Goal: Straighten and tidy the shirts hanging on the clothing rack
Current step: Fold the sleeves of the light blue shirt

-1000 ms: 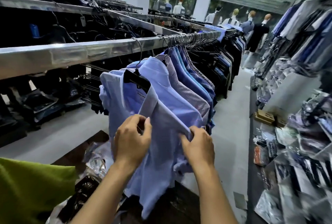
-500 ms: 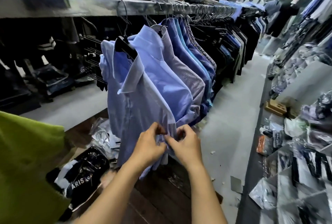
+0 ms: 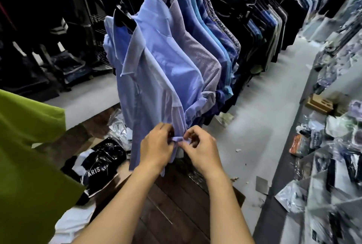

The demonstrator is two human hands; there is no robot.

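Head view: left hand (image 3: 156, 146) and right hand (image 3: 202, 150) both pinch the light blue hanging shirt (image 3: 156, 79) at its lower front edge, six o'clock of its black hanger (image 3: 123, 19)

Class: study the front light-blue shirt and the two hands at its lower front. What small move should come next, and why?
Probably draw the pinched edges together and down. The left hand and right hand each pinch the front edges of the light-blue shirt low down, where the fabric is bunched.
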